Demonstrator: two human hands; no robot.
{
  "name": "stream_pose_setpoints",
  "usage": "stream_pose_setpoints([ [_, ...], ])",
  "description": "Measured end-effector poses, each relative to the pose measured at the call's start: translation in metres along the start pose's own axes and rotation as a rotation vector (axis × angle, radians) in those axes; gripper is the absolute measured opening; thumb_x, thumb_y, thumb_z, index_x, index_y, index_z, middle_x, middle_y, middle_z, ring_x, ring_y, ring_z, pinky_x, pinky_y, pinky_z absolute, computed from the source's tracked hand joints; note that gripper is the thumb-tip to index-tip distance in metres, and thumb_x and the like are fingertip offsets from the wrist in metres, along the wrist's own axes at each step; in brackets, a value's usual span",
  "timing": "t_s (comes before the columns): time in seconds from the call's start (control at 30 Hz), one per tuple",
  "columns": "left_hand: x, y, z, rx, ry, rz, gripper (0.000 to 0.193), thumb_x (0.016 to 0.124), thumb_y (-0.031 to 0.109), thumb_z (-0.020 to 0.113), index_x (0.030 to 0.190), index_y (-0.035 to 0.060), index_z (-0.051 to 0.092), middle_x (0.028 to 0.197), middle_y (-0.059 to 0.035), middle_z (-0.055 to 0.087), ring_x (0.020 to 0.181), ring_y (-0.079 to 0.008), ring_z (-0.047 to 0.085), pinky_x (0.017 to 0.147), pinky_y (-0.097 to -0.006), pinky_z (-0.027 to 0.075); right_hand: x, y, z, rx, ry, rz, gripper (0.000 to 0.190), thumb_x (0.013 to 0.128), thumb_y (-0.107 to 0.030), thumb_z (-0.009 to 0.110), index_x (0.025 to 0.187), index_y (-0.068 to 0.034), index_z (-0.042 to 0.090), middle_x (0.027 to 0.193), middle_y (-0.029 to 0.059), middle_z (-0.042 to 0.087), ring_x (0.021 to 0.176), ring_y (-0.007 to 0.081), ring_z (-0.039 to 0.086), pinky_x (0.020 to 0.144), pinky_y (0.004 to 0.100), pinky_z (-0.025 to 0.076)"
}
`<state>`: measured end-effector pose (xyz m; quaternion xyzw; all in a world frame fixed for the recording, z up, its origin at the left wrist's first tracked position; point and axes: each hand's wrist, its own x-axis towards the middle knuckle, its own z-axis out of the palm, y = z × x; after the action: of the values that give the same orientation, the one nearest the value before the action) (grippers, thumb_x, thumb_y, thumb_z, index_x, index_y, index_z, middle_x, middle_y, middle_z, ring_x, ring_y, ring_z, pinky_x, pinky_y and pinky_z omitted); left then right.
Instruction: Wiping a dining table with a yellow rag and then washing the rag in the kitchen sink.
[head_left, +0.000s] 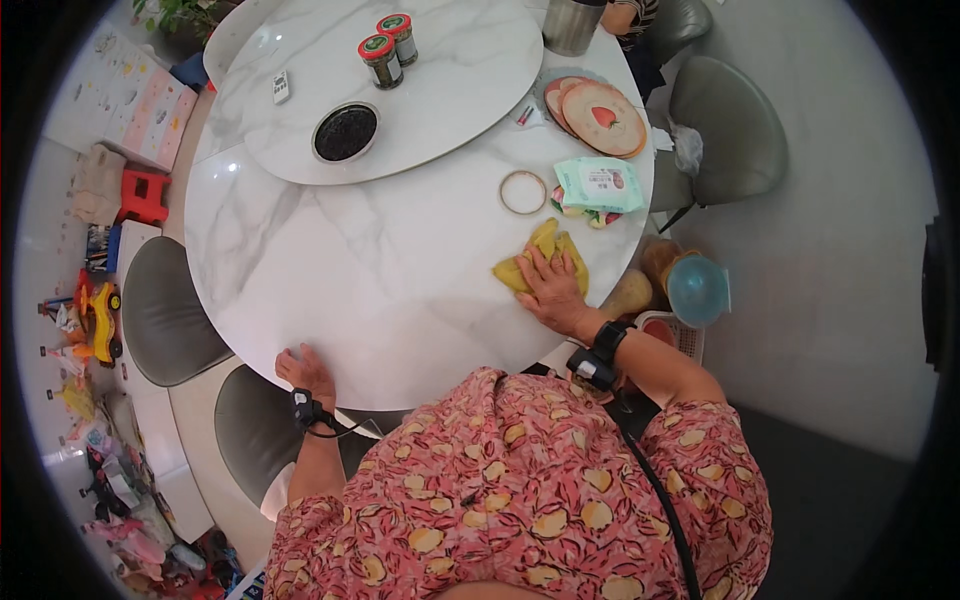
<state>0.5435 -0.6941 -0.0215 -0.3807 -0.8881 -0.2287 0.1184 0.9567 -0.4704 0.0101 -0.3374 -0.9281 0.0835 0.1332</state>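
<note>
Under my right hand (553, 291) a crumpled yellow cloth (517, 276) is pressed flat against the white marble-patterned table (360, 277). The palm hides part of the cloth. My left hand (307, 371) rests at the table's near left edge, fingers slightly apart and nothing in them. Just beyond the cloth lie a ring-shaped band (523, 193) and a green pack of wipes (596, 185), which sits on a colourful patterned item (600, 219). Round placemats with a strawberry picture (604, 118) are stacked farther back on the right.
On the raised turntable (450, 97) stand two red-lidded jars (381, 61), a bowl of dark contents (345, 133) and a white remote control (280, 88). A metal container (572, 28) is at the back, near another person's arm (619, 16). Grey chairs (727, 135) surround the table.
</note>
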Motion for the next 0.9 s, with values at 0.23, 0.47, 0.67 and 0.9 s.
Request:
stream_pose_setpoints([
  [0.23, 0.003, 0.011, -0.001, 0.037, -0.04, 0.001, 0.047, 0.087, 0.031, 0.052, 0.105, -0.0109, 0.042, 0.11, -0.0277, 0.043, 0.106, -0.0403, 0.037, 0.09, -0.0486, 0.031, 0.046, -0.009, 0.012, -0.042, 0.058, 0.275, 0.066, 0.079, -0.042, 0.056, 0.128, -0.001, 0.041, 0.136, 0.0212, 0.033, 0.115, 0.045, 0.038, 0.1, 0.0587, 0.019],
  [0.47, 0.004, 0.014, -0.001, 0.059, -0.066, -0.057, 0.048, 0.085, 0.029, 0.055, 0.106, -0.0116, 0.041, 0.112, -0.0284, 0.04, 0.107, -0.0401, 0.035, 0.092, -0.0487, 0.031, 0.062, -0.065, 0.041, 0.214, -0.095, -0.383, 0.052, 0.078, -0.036, 0.058, 0.121, -0.007, 0.051, 0.135, 0.0131, 0.038, 0.117, 0.0379, 0.041, 0.101, 0.0565, 0.021],
  [0.67, 0.001, 0.008, 0.005, 0.086, -0.018, 0.012, 0.047, 0.085, 0.028, 0.054, 0.106, -0.0115, 0.04, 0.112, -0.0292, 0.039, 0.107, -0.041, 0.035, 0.092, -0.0491, 0.03, 0.072, -0.04, 0.04, 0.671, -0.088, -0.595, 0.037, 0.063, 0.002, 0.059, 0.096, -0.013, 0.061, 0.113, 0.0073, 0.056, 0.105, 0.032, 0.05, 0.093, 0.0447, 0.037],
  [0.9, 0.004, 0.008, 0.001, 0.056, -0.055, -0.011, 0.047, 0.086, 0.028, 0.054, 0.108, -0.0115, 0.04, 0.112, -0.029, 0.039, 0.106, -0.0409, 0.036, 0.091, -0.0491, 0.03, 0.123, 0.035, -0.037, 0.607, 0.315, 0.118, 0.039, 0.074, 0.002, 0.048, 0.112, -0.005, 0.054, 0.109, 0.0184, 0.056, 0.108, 0.0362, 0.051, 0.09, 0.0402, 0.043],
])
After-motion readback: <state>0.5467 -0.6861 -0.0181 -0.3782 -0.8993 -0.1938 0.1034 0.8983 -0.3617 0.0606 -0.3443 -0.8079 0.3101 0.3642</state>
